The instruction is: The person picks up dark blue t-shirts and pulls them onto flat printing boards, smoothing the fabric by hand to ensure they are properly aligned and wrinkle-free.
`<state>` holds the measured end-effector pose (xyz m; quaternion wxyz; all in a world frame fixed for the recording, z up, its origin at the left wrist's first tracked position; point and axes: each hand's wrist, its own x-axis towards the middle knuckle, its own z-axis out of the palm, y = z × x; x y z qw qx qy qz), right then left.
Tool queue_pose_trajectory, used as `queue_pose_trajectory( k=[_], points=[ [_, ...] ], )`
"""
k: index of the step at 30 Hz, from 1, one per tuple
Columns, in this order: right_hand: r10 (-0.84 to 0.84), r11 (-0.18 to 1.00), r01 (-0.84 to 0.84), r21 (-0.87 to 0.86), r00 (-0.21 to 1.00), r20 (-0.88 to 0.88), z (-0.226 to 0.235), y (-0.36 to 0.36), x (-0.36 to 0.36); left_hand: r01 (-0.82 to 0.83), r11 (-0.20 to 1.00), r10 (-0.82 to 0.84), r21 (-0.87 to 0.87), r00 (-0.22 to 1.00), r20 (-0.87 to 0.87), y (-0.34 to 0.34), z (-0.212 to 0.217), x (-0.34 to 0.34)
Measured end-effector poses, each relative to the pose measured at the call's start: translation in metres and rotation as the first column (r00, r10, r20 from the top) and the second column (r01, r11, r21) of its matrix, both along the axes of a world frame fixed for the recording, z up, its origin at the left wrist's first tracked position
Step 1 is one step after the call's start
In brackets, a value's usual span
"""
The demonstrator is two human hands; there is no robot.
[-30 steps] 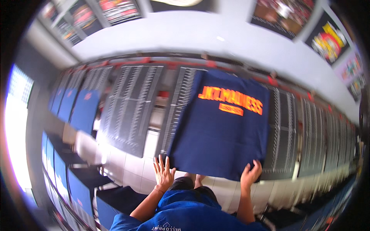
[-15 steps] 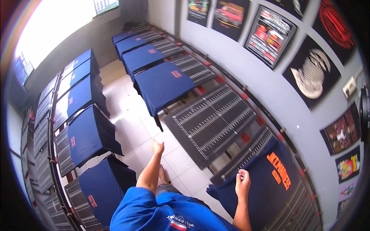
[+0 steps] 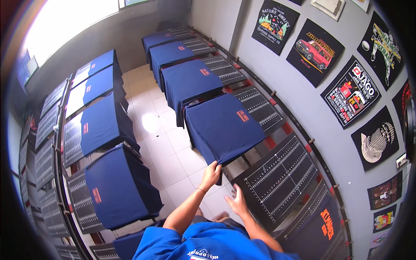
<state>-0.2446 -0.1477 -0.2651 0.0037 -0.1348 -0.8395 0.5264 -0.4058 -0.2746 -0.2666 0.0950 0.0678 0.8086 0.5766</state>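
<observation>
My left hand (image 3: 211,174) is closed on the near corner of a navy T-shirt (image 3: 221,125), which lies over a sloping board and bears a small orange print. Just to the right, my right hand (image 3: 236,201) hangs in the air with fingers apart and nothing in it. It is close to the left edge of a bare black board (image 3: 281,177) marked with white ruled scales. Nearer me on the right, another navy garment (image 3: 318,232) with large orange lettering lies on a board.
More navy shirts (image 3: 123,186) drape boards in a row on the left, across a white tiled aisle (image 3: 173,151). A dark rail (image 3: 303,130) runs along the right row, beside a wall hung with printed dark panels (image 3: 315,52). A bright window (image 3: 73,26) is at the far left.
I have moved forward along the aisle. My left hand has reached out and taken hold of the shirt's corner. My right hand has left the orange-lettered garment and moved inward.
</observation>
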Motion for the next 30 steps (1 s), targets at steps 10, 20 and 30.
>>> queue_pose_trajectory(
  k=[10,20,30],
  points=[
    [0.012,0.997,-0.002,0.072,0.990,-0.138,0.005,-0.076,-0.248,-0.004,0.867,0.086,0.498,0.986,-0.141,-0.061,0.160,-0.259],
    [0.024,0.923,-0.124,-0.364,0.963,-0.268,0.054,-0.119,-0.354,-0.243,0.501,0.149,0.831,0.970,0.193,-0.167,0.190,-0.389],
    [0.460,0.884,-0.465,0.057,0.885,0.075,0.177,-0.083,-0.411,-0.226,0.550,-0.266,0.804,0.865,0.425,-0.189,0.208,-0.399]
  ],
)
